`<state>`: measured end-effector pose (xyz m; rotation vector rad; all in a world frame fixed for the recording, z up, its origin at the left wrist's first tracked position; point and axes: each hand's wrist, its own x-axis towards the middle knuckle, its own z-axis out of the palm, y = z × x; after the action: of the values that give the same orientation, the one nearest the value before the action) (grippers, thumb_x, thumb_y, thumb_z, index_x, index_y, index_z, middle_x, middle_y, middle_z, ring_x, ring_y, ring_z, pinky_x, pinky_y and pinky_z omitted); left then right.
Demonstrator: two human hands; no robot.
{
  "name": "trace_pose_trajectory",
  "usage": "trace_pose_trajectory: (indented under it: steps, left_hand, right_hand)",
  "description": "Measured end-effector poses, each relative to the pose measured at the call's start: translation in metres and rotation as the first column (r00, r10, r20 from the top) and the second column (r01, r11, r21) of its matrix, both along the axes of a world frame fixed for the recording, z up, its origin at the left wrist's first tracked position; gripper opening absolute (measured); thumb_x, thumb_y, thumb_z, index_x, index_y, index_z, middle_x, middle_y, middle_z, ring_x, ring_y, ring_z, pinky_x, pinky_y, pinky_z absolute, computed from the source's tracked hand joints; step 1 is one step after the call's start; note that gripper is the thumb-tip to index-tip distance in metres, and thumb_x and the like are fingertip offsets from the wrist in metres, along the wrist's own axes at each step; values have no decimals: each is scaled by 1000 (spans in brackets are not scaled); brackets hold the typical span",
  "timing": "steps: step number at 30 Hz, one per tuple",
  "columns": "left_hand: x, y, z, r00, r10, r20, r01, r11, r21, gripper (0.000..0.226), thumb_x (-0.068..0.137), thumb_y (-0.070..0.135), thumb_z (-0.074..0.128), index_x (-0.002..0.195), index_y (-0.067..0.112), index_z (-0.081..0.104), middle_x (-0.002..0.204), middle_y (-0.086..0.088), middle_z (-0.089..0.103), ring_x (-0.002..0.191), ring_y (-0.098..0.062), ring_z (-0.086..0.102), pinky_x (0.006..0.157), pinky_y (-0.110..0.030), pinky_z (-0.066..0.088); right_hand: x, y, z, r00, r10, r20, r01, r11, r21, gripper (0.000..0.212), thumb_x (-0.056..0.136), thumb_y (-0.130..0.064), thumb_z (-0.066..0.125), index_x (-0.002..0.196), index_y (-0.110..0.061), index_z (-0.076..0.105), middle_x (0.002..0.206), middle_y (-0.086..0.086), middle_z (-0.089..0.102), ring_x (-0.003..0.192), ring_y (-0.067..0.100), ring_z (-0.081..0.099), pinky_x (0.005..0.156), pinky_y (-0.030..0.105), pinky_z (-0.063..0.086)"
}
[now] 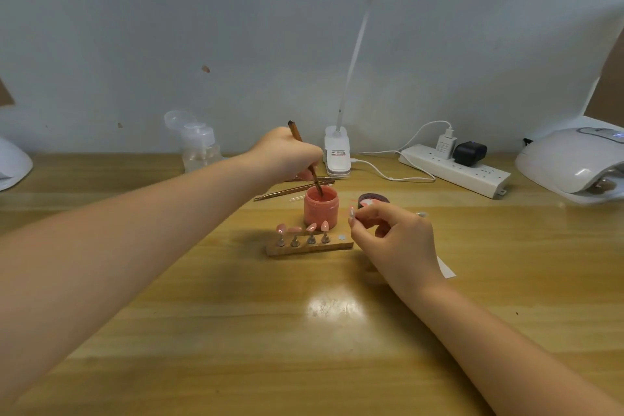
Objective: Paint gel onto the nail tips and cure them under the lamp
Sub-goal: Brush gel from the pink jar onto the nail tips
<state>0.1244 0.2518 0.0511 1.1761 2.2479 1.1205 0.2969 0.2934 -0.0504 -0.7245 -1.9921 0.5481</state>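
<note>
My left hand (287,154) grips a brown brush (297,135) whose tip dips into the open pink gel jar (320,209). In front of the jar a wooden holder (309,246) carries several pink nail tips (310,228) on metal stands, with one bare magnet spot at its right end. My right hand (395,240) pinches a small nail tip on its stand (352,213) just right of the jar. The jar's dark lid (373,199) lies behind that hand. A white curing lamp (574,162) sits at the far right.
A clip-on desk lamp (337,152) stands behind the jar, its light bar overhead. A power strip (456,169) with plugs and cables lies back right. A clear pump bottle (199,145) is back left. Spare brushes (293,191) lie behind the jar. A second white device (13,162) sits at the left edge.
</note>
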Motion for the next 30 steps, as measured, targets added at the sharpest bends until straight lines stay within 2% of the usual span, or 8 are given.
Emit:
trace_pose_trajectory:
  steps: [3, 8, 12, 15, 18, 23, 26, 30]
  left_hand:
    - [2, 7, -3, 1000, -15, -9, 14, 997, -71, 8, 84, 15, 60, 80, 8, 60, 68, -2, 59, 53, -12, 46, 43, -20, 33]
    - [5, 6, -12, 1000, -24, 5, 25, 988, -151, 9, 83, 15, 61, 85, 8, 57, 57, 1, 53, 50, -11, 38, 35, -15, 27]
    - [-6, 2, -10, 973, 66, 221, -64, 998, -13, 13, 82, 12, 60, 94, 6, 62, 60, -2, 63, 48, -10, 40, 41, -18, 30]
    - [-18, -9, -12, 900, 117, 420, -146, 988, 38, 11, 84, 14, 55, 87, 9, 64, 46, 6, 58, 41, -6, 38, 40, -15, 29]
    - [-29, -22, -17, 825, 118, 552, -151, 988, 15, 14, 85, 17, 51, 77, 13, 61, 45, 8, 55, 36, -4, 37, 37, -13, 30]
    - [-36, -39, -26, 769, 124, 627, -149, 989, -13, 17, 87, 17, 48, 74, 14, 59, 47, 6, 56, 40, -6, 40, 39, -14, 31]
    - [-36, -47, -29, 743, 93, 663, -175, 983, 59, 19, 88, 14, 47, 77, 10, 62, 50, 3, 59, 42, -8, 45, 43, -18, 35]
    - [-25, -60, -33, 714, -7, 700, -221, 947, 235, 19, 91, 12, 49, 83, 7, 65, 55, 0, 63, 46, -8, 52, 47, -19, 46]
  right_hand:
    - [0, 1, -1, 1000, 8, 9, -8, 1000, -2, 7, 81, -15, 73, 84, -21, 75, 67, -25, 59, 66, -3, 56, 64, 13, 40]
    - [0, 2, -2, 1000, 6, -1, -6, 1000, -26, 8, 82, -15, 72, 86, -21, 76, 68, -26, 59, 68, -5, 57, 63, 7, 40]
    - [0, 3, -3, 1000, 2, -15, -3, 999, -54, 7, 82, -16, 72, 85, -21, 76, 68, -27, 59, 71, -9, 57, 63, 7, 40]
    - [-1, 4, -4, 1000, -1, 10, 2, 999, -50, 7, 83, -17, 72, 87, -22, 75, 70, -27, 59, 71, -5, 57, 62, 8, 41]
    - [-1, 4, -4, 999, -2, 37, 3, 999, -46, 7, 84, -21, 72, 90, -23, 74, 72, -24, 61, 71, 3, 57, 62, 12, 44]
    - [-1, 5, -5, 1000, -5, 24, 7, 999, -52, 5, 84, -21, 72, 88, -22, 75, 71, -18, 64, 64, 11, 57, 62, 20, 46]
    - [-2, 5, -5, 1000, 7, 6, -7, 997, -81, 4, 84, -22, 72, 88, -23, 74, 73, -16, 66, 68, 4, 58, 61, 16, 45]
    - [-2, 6, -4, 1000, 19, 0, -19, 991, -130, 6, 85, -26, 71, 90, -26, 73, 79, -15, 68, 75, -1, 62, 62, 21, 50]
